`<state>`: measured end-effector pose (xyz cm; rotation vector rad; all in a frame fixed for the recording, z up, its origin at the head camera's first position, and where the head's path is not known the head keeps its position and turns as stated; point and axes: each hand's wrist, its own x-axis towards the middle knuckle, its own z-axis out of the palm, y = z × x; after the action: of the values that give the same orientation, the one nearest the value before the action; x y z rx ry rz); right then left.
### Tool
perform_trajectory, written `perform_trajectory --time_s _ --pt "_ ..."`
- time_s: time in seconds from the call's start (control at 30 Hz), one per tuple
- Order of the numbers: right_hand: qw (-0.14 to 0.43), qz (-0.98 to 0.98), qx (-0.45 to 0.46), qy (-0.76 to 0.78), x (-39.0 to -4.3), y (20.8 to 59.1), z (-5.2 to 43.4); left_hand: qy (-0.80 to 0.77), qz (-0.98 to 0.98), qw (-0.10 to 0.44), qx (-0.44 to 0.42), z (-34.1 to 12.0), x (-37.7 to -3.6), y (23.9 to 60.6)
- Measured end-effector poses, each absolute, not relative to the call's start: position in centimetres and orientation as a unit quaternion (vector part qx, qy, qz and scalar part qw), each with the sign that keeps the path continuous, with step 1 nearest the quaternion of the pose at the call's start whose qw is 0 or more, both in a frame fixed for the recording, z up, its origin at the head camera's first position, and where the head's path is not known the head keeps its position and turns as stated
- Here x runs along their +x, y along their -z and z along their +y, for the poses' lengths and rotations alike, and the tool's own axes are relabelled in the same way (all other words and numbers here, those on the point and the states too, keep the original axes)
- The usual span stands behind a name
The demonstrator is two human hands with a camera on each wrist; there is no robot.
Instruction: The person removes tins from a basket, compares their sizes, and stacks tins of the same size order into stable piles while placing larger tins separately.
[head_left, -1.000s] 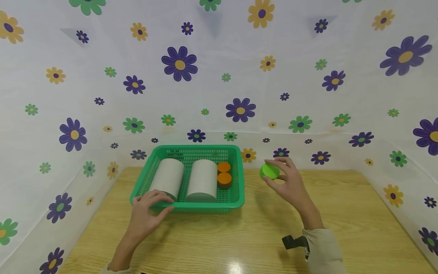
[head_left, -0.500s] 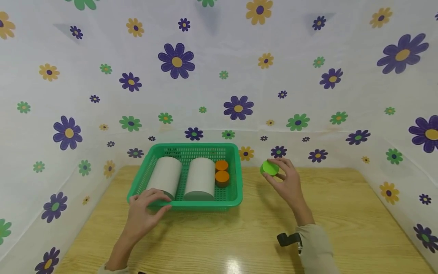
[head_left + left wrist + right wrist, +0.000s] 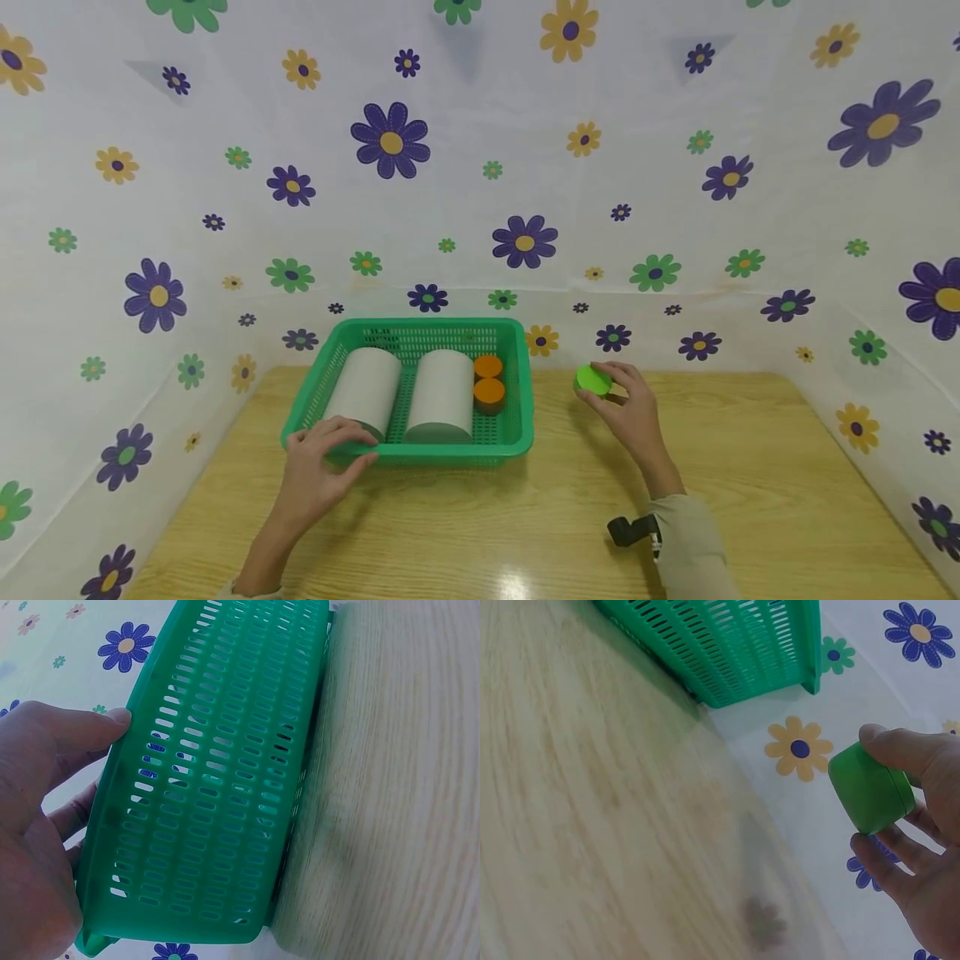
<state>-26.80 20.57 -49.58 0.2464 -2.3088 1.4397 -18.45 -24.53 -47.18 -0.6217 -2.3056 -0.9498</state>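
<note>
A: What lies nearest, at the bottom of the head view?

B: The wooden tabletop (image 3: 525, 517), with a beige sleeve (image 3: 693, 542) at lower right and a small black object (image 3: 628, 528) beside it, perhaps a strap or clip; the view is too small to tell.

A: And the left hand?

B: The left hand (image 3: 318, 475), lower left of centre, rests on the near rim of the green basket (image 3: 420, 452). In the left wrist view its thumb presses the slotted outer wall while the other fingers (image 3: 71, 817) curl behind the rim, so it grips the basket.

A: The right hand?

B: The right hand (image 3: 630, 408), right of centre, holds a small green cap (image 3: 593, 380). The right wrist view shows the cap (image 3: 870, 787) pinched between thumb and fingers (image 3: 889, 866), narrow around it. It is well apart from the basket, over the far part of the tabletop.

A: What sits in the basket?

B: Two grey cylinders (image 3: 405, 393) lie side by side, with two orange caps (image 3: 489, 382) just beside the right one.

A: Farthest back?

B: A white flowered cloth (image 3: 525, 167) fills the upper frame.
</note>
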Motion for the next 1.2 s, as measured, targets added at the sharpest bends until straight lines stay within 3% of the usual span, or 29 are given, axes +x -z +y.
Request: perform_trajectory --time_s 0.63,1.2 --pt "0.130 -0.835 0.030 -0.534 -27.5 52.6 20.6 0.358 -0.861 0.279 -0.229 -24.6 -18.2 47.1" --pt "0.125 -0.843 0.022 -0.523 -27.5 53.1 20.5 0.359 -0.861 0.275 -0.231 -24.4 -18.4 47.2"
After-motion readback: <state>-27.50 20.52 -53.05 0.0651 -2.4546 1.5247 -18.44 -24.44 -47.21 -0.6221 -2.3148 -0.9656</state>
